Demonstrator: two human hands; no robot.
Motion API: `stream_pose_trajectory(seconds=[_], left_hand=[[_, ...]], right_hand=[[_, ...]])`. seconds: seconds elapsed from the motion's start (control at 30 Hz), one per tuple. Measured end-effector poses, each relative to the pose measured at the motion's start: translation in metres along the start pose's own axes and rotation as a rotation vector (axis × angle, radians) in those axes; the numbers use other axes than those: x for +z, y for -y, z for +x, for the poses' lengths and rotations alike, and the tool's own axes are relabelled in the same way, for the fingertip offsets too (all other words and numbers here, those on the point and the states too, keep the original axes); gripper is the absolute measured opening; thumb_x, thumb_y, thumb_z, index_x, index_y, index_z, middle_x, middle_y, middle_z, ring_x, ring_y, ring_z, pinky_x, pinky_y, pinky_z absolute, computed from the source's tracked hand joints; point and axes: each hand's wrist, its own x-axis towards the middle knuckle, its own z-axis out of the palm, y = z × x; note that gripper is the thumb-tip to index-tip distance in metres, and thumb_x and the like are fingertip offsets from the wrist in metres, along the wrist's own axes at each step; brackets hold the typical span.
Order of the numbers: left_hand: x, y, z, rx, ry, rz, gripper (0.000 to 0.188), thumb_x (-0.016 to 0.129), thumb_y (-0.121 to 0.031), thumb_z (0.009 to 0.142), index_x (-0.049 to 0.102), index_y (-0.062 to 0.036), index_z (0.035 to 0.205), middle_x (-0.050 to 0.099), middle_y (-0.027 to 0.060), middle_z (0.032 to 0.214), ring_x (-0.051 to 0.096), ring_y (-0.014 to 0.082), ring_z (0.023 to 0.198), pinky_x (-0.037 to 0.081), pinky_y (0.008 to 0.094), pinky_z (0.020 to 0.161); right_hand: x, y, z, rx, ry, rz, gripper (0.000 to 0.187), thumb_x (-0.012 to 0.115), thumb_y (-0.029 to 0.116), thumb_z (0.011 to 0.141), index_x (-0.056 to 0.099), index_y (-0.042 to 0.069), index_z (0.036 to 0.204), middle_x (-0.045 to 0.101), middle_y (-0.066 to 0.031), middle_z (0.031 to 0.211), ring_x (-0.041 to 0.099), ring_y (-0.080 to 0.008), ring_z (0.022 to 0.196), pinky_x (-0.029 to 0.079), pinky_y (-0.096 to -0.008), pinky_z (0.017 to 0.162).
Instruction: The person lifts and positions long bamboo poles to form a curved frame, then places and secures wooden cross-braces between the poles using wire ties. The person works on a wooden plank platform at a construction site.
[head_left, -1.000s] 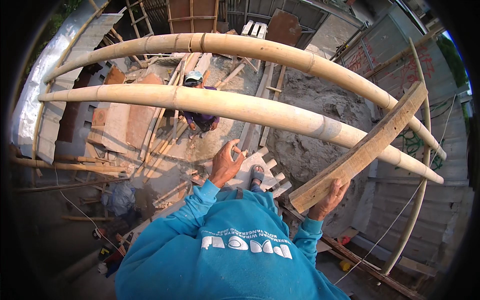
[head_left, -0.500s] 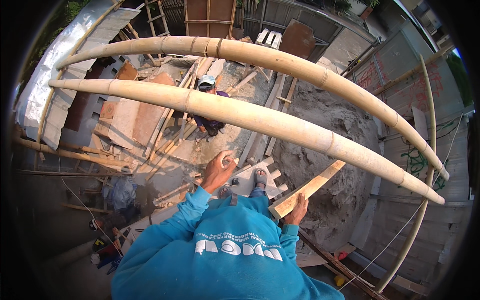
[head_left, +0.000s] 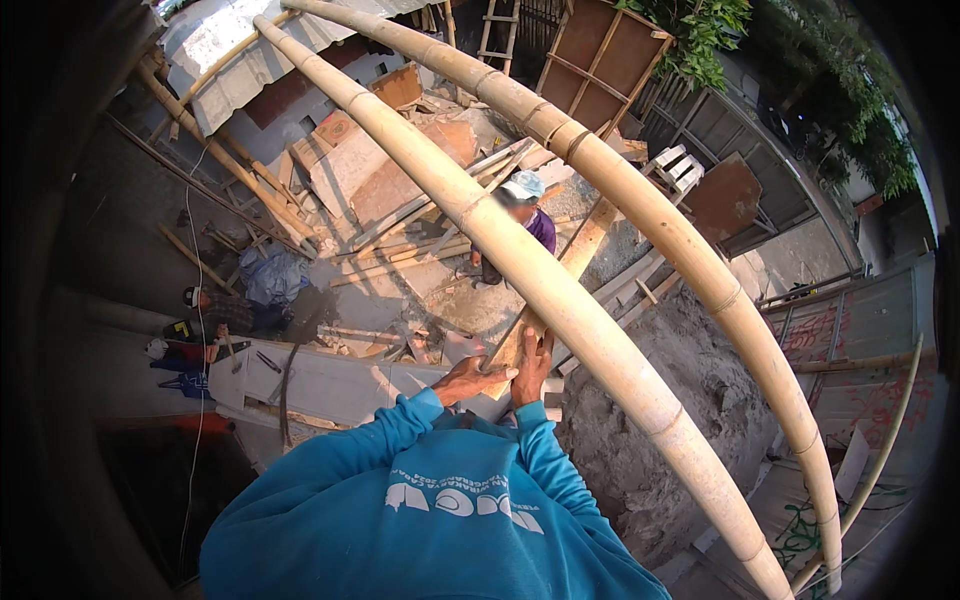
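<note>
A long wooden plank (head_left: 515, 345) slants away from me, passing below the nearer bamboo pole (head_left: 520, 262). My right hand (head_left: 532, 370) grips its near end from the right side, fingers along the wood. At the left of that same end, my left hand (head_left: 470, 382) is closed with thumb and fingertips on the plank. Part of the left fingers is hard to make out. The farther bamboo pole (head_left: 640, 205) crosses above the plank's far part.
A person in a cap (head_left: 522, 190) is below, beyond the nearer pole. Another person (head_left: 225, 312) is at the lower left. A grey sand heap (head_left: 660, 420) lies to the right. Loose boards (head_left: 370, 185) are piled at the far left; a thin line (head_left: 198, 400) hangs at left.
The plank has swung from my right side to in front of me, pointing away under the poles. My left hand has come to its near end. The whole view has turned.
</note>
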Motion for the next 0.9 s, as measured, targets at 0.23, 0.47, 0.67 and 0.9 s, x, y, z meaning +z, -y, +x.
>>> stream_pose_trajectory(seconds=[0.23,0.47,0.67,0.9], left_hand=[[-0.047,-0.011,0.011,0.156,0.021,-0.298,0.089,0.082,-0.056,0.074,0.056,0.0053,0.132,0.062,0.0207,0.120,0.060,0.0279,0.111,0.048,0.0365,0.095],[-0.083,0.016,0.061,0.155,0.174,-0.246,0.128,0.083,-0.068,0.061,0.033,0.0109,0.147,0.041,0.0336,0.142,0.045,0.0422,0.133,0.037,0.0497,0.112],[-0.074,0.001,0.077,0.187,0.266,-0.255,0.115,0.085,-0.060,0.063,0.040,0.0093,0.144,0.050,0.0283,0.136,0.052,0.0367,0.126,0.039,0.0443,0.108],[-0.056,-0.013,0.065,0.265,0.303,-0.384,0.086,0.087,-0.051,0.069,0.058,0.0040,0.129,0.065,0.0198,0.121,0.060,0.0264,0.115,0.046,0.0379,0.101]], right_hand=[[0.009,-0.004,0.014,0.008,0.129,0.067,0.083,0.057,0.048,0.099,0.022,-0.001,0.156,0.050,-0.0247,0.141,0.052,-0.0341,0.127,0.043,-0.0406,0.107],[-0.028,0.013,-0.022,0.005,0.494,-0.257,0.063,0.064,0.036,0.098,0.045,0.000,0.145,0.065,-0.0199,0.123,0.065,-0.0261,0.110,0.054,-0.0390,0.091],[-0.065,0.133,-0.047,-0.171,0.200,-0.221,0.054,0.064,0.035,0.099,0.054,-0.002,0.137,0.071,-0.0153,0.105,0.069,-0.0205,0.093,0.057,-0.0329,0.081],[-0.154,0.181,0.030,-0.281,-0.064,-0.386,0.066,0.063,0.044,0.098,0.049,-0.006,0.139,0.065,-0.0190,0.116,0.068,-0.0249,0.101,0.056,-0.0352,0.092]])
